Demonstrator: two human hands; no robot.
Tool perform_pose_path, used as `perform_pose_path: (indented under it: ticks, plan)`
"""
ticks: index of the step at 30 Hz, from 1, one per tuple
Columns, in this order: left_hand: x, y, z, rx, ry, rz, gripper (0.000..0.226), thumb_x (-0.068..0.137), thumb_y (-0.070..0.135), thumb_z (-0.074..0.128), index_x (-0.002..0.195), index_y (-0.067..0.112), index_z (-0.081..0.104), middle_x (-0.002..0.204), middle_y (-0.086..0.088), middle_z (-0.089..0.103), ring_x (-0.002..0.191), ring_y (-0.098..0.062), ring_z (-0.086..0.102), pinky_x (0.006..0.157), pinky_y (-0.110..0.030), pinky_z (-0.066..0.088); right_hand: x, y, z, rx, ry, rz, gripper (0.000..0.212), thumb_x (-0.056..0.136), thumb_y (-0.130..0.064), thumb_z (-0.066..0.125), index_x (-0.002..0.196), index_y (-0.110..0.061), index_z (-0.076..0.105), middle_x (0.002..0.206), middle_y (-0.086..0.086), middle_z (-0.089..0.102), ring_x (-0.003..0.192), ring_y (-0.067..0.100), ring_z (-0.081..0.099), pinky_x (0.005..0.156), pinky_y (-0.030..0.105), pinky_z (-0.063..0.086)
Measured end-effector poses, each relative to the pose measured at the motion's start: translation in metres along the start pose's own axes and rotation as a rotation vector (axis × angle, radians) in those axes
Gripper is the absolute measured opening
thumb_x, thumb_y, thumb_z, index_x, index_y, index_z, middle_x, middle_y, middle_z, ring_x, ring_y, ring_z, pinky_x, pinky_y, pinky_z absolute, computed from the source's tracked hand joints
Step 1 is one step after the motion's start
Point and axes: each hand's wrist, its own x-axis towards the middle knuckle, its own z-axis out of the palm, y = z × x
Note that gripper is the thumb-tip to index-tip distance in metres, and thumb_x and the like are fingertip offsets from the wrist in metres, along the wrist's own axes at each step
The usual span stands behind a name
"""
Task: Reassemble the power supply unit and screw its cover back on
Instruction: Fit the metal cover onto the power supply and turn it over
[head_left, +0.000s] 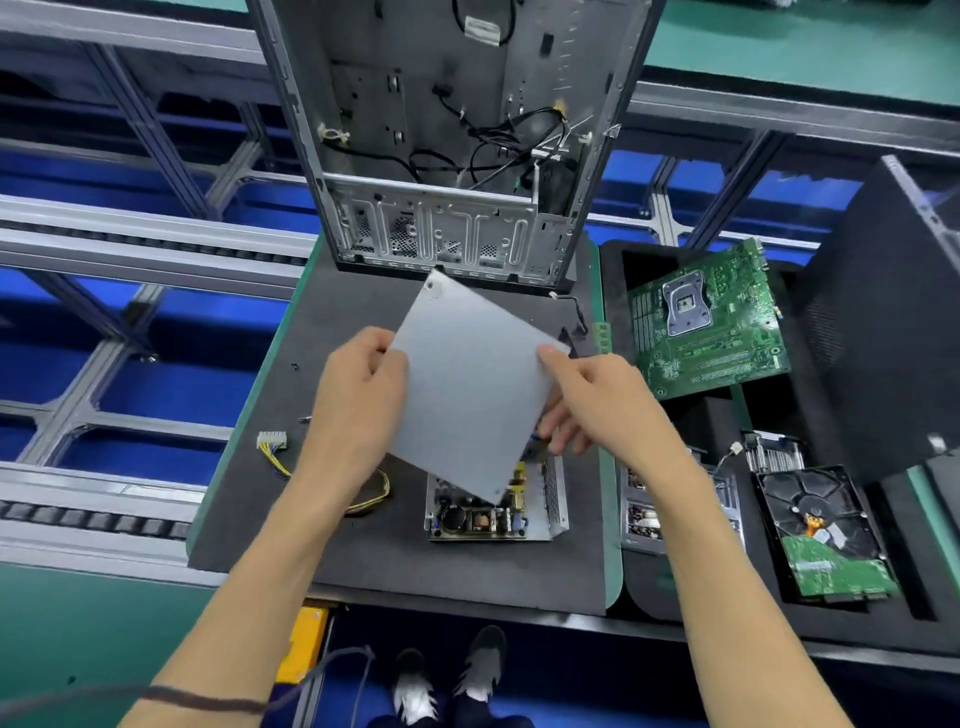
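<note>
a flat, matte grey metal cover (467, 384) is hanging tilted above the dark foam mat (363, 551), its lower corner overlapping the open psu (493, 506). the psu is sitting on the mat as a shallow metal tray with a perforated right wall, its circuit board, coils and capacitors lying bare inside. yellow wires (371, 491) are trailing left from it to a white connector (271, 439). the left hand (358, 400) is gripping the cover's left edge, thumb curled over the top face. the right hand (592, 400) is pinching the right edge, thumb on top and fingers curling beneath. behind, a stripped steel case (447, 156) is standing open with black cables inside. to the right, black foam pockets are holding a green motherboard (709, 322) and a hard drive (823, 535) lying board side up.
</note>
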Motion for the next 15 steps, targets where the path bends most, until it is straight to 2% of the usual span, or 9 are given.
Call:
perform_pose_path:
  ticks: [1, 3, 5, 7, 9, 10, 12, 13, 15]
  plan:
    - [0.002, 0.004, -0.003, 0.103, 0.020, 0.042, 0.021, 0.090, 0.028, 0.045, 0.076, 0.024, 0.059, 0.063, 0.010, 0.061, 0.065, -0.009, 0.054, 0.059, -0.029, 0.041, -0.001, -0.001, -0.006, -0.156, 0.063, 0.008, 0.063, 0.102, -0.059, 0.046, 0.072, -0.008, 0.066, 0.056, 0.000, 0.070, 0.056, 0.023, 0.071, 0.056, 0.032, 0.056]
    - [0.007, 0.011, -0.009, 0.269, 0.026, 0.108, 0.025, 0.082, 0.039, 0.041, 0.068, 0.023, 0.056, 0.057, 0.009, 0.050, 0.063, -0.018, 0.045, 0.061, -0.034, 0.037, 0.000, 0.000, -0.017, -0.381, 0.341, -0.056, 0.057, 0.098, -0.065, 0.048, 0.068, -0.019, 0.064, 0.064, -0.005, 0.070, 0.071, 0.021, 0.070, 0.070, 0.035, 0.055]
    - [0.009, 0.020, -0.008, 0.370, -0.033, 0.164, 0.029, 0.078, 0.042, 0.042, 0.067, 0.017, 0.053, 0.053, 0.006, 0.040, 0.060, -0.019, 0.035, 0.059, -0.033, 0.035, -0.001, -0.006, -0.022, -0.242, 0.452, -0.242, 0.041, 0.095, -0.061, 0.057, 0.075, -0.027, 0.063, 0.075, -0.011, 0.070, 0.080, 0.012, 0.066, 0.074, 0.033, 0.051]
    - [0.010, 0.030, -0.001, 0.472, -0.149, 0.222, 0.030, 0.076, 0.041, 0.042, 0.065, 0.014, 0.047, 0.054, 0.003, 0.035, 0.060, -0.017, 0.029, 0.057, -0.031, 0.033, -0.001, -0.016, -0.023, -0.065, 0.288, -0.412, 0.026, 0.092, -0.058, 0.061, 0.082, -0.035, 0.067, 0.086, -0.018, 0.071, 0.087, 0.003, 0.065, 0.079, 0.025, 0.049]
    - [0.010, 0.039, 0.007, 0.569, -0.255, 0.283, 0.031, 0.074, 0.043, 0.041, 0.065, 0.014, 0.049, 0.057, -0.001, 0.041, 0.060, -0.017, 0.031, 0.056, -0.029, 0.033, -0.002, -0.025, -0.021, -0.125, 0.072, -0.515, 0.021, 0.092, -0.056, 0.062, 0.079, -0.041, 0.068, 0.081, -0.027, 0.069, 0.085, -0.005, 0.062, 0.078, 0.019, 0.044]
    - [0.011, 0.042, 0.011, 0.609, -0.296, 0.317, 0.034, 0.075, 0.044, 0.040, 0.067, 0.013, 0.052, 0.059, -0.002, 0.047, 0.060, -0.019, 0.035, 0.057, -0.029, 0.034, -0.002, -0.027, -0.020, -0.160, -0.033, -0.536, 0.028, 0.096, -0.051, 0.062, 0.071, -0.040, 0.066, 0.069, -0.026, 0.064, 0.072, -0.005, 0.059, 0.071, 0.015, 0.040]
    - [0.015, 0.048, 0.015, 0.674, -0.346, 0.387, 0.040, 0.076, 0.047, 0.036, 0.070, 0.013, 0.056, 0.061, -0.001, 0.052, 0.061, -0.018, 0.046, 0.058, -0.029, 0.037, -0.001, -0.029, -0.020, -0.160, -0.200, -0.497, 0.053, 0.102, -0.046, 0.058, 0.052, -0.031, 0.048, 0.048, -0.016, 0.039, 0.049, 0.004, 0.037, 0.054, 0.017, 0.027]
    - [0.018, 0.050, 0.016, 0.703, -0.355, 0.420, 0.040, 0.076, 0.047, 0.035, 0.069, 0.013, 0.055, 0.059, -0.001, 0.052, 0.062, -0.017, 0.048, 0.057, -0.029, 0.036, -0.001, -0.029, -0.022, -0.147, -0.261, -0.467, 0.058, 0.103, -0.047, 0.056, 0.051, -0.027, 0.039, 0.049, -0.013, 0.029, 0.048, 0.007, 0.027, 0.051, 0.021, 0.022]
    - [0.024, 0.051, 0.017, 0.744, -0.343, 0.477, 0.037, 0.075, 0.043, 0.035, 0.067, 0.012, 0.053, 0.057, -0.003, 0.050, 0.062, -0.021, 0.046, 0.056, -0.029, 0.034, -0.003, -0.026, -0.023, -0.125, -0.366, -0.450, 0.052, 0.101, -0.050, 0.056, 0.054, -0.028, 0.045, 0.054, -0.013, 0.030, 0.052, 0.006, 0.026, 0.050, 0.022, 0.022]
